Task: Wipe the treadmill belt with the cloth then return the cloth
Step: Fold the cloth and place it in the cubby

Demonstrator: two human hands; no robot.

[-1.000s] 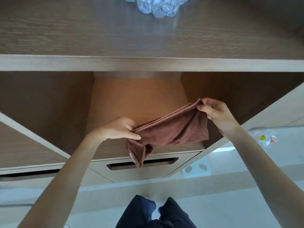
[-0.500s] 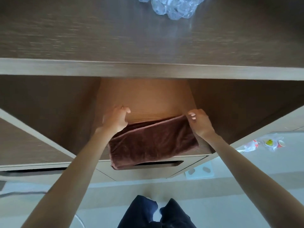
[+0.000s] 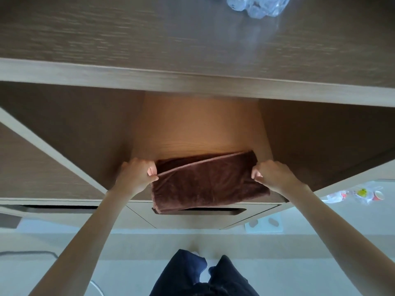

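Observation:
A folded brown cloth (image 3: 208, 182) lies on the wooden shelf (image 3: 198, 133) inside an open cabinet niche, its front edge hanging a little over the shelf lip. My left hand (image 3: 136, 174) pinches the cloth's left edge between thumb and fingers. My right hand (image 3: 270, 173) pinches its right edge the same way. No treadmill is in view.
The cabinet top (image 3: 149, 35) runs overhead with a crinkled clear plastic object (image 3: 256, 5) on it. Below the shelf is a drawer with a slot handle (image 3: 213, 211). On the pale floor lie a plastic wrapper (image 3: 359, 194) and a white scale (image 3: 265, 225). My dark trouser legs (image 3: 203, 274) stand close.
The cloth went from hanging between my hands in front of the niche to lying flat on the shelf. Both hands slid from its back corners to its side edges.

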